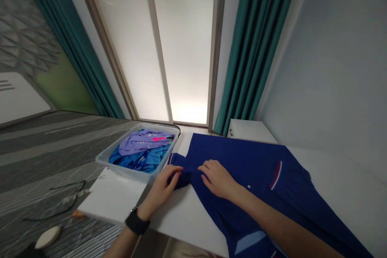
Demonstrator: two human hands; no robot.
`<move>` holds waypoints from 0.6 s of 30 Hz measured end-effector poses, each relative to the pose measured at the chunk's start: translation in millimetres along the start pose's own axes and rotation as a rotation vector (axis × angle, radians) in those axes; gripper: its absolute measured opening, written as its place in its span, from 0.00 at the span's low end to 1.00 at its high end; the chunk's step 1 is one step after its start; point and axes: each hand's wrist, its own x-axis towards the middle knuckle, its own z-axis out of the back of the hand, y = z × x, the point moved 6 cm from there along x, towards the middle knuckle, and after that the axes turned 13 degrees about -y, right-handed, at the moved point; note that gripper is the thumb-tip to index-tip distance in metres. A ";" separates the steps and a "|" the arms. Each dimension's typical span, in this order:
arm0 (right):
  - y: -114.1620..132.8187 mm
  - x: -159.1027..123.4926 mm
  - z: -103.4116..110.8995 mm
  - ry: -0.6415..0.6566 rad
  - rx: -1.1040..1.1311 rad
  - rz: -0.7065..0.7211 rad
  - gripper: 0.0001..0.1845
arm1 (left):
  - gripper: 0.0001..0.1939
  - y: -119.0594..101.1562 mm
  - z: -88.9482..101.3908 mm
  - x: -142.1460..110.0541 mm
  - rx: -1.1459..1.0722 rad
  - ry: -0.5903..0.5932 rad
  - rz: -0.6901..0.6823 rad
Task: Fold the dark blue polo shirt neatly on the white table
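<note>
A navy blue polo shirt (232, 153) with white-and-red striped trim lies spread on the white table. My left hand (166, 181), with a black watch on its wrist, is at the sleeve on the left; thumb and forefinger are nearly together on the fabric, pinching it. To its right, my right hand (219, 179) rests on the shirt, fingers bent and thumb apart, with no fabric visibly gripped. The other sleeve (284, 175) is folded inward at the right. My right forearm covers part of the shirt's lower portion.
A clear plastic bin (142, 174) holding purple and blue clothes (146, 141) stands left of the shirt on the white tabletop (187, 209). Behind is a small white cabinet (250, 129), near green curtains (254, 48). A grey striped surface (60, 141) lies at the left.
</note>
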 end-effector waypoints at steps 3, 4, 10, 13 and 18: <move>52.2 31.6 -26.3 0.086 0.037 0.161 0.09 | 0.14 20.2 30.7 -23.5 0.023 -0.100 0.120; 66.9 39.0 -35.0 0.097 0.044 0.204 0.09 | 0.14 24.7 37.1 -31.1 0.019 -0.128 0.151; 104.6 55.5 -79.3 0.128 0.020 0.213 0.18 | 0.14 37.0 51.2 -59.0 -0.048 -0.280 0.260; 101.3 56.9 -85.4 0.107 0.016 0.191 0.10 | 0.15 44.9 51.8 -61.2 -0.061 -0.311 0.326; 58.3 71.8 -62.5 0.002 0.272 -0.135 0.07 | 0.15 46.5 38.9 -59.2 -0.034 -0.158 0.327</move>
